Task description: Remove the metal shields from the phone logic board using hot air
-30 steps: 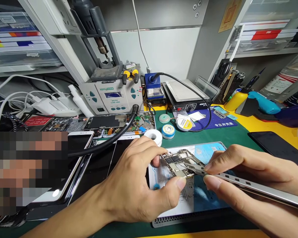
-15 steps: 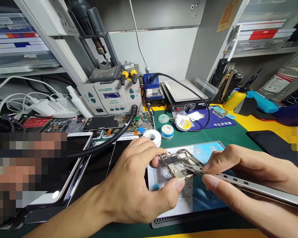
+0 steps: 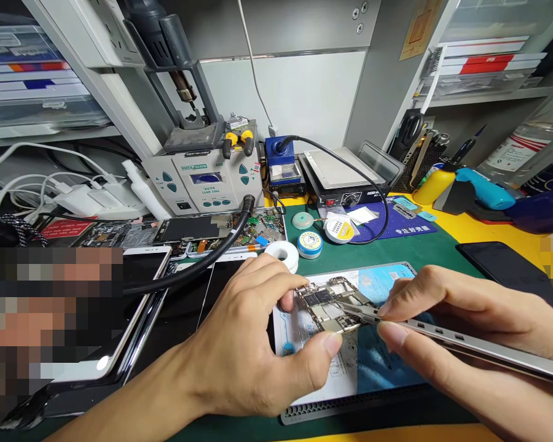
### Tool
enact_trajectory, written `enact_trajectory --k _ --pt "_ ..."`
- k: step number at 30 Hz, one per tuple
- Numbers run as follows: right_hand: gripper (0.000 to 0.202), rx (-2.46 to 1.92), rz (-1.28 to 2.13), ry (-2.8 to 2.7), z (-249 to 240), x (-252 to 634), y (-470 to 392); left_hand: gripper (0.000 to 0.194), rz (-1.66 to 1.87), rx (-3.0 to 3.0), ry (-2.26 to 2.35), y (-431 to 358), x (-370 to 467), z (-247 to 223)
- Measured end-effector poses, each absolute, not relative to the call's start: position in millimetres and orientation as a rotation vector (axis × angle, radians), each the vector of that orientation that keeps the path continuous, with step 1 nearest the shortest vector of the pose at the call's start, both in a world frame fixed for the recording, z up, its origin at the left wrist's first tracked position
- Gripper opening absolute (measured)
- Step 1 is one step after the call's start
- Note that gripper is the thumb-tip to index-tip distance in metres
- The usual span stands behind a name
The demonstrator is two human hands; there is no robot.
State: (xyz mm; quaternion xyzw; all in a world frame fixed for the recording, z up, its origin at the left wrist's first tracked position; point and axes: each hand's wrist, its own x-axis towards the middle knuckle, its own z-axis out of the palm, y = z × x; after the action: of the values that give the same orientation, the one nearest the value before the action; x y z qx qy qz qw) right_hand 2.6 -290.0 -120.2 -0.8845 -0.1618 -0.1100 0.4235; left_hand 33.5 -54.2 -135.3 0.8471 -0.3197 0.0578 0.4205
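A small circuit board (image 3: 329, 307) is held tilted above a blue and white mat (image 3: 387, 368). My left hand (image 3: 262, 331) grips its left side, with the thumb at the near edge and the index finger at the far left corner. Pinched between thumb and index finger of my right hand (image 3: 456, 319) are metal tweezers (image 3: 437, 334). Their tips point left and lie over the middle of the board, beside a dark chip. Whether the tips touch the board is too small to tell.
A hot air station (image 3: 203, 178) and a hot plate (image 3: 345, 175) stand behind. A white tape roll (image 3: 283, 255) and a blue-rimmed tin (image 3: 310, 244) sit beyond my left hand. A black phone (image 3: 502, 264) lies at right, a white-framed tablet (image 3: 133, 319) at left.
My right hand and the tweezers have shifted very slightly to the right. My left hand and the circuit board look nearly unchanged.
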Motion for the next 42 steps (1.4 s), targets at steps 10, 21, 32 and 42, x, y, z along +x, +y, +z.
enact_trajectory --k 10,21,32,42 --pt "0.016 -2.259 -0.360 -0.504 -120.7 1.6 -296.0 0.017 0.131 2.123 -0.814 -54.4 34.7 -135.7" --pt "0.017 -2.250 -0.366 -0.519 -121.9 4.2 -294.2 0.018 0.161 2.120 -0.827 -52.9 33.4 -137.1" --pt "0.017 -2.244 -0.380 -0.529 -120.0 4.3 -293.8 0.018 0.162 2.135 -0.822 -54.5 33.6 -137.1" --pt "0.018 -2.241 -0.368 -0.486 -120.4 3.0 -294.0 0.020 0.160 2.140 -0.820 -54.3 33.9 -137.1"
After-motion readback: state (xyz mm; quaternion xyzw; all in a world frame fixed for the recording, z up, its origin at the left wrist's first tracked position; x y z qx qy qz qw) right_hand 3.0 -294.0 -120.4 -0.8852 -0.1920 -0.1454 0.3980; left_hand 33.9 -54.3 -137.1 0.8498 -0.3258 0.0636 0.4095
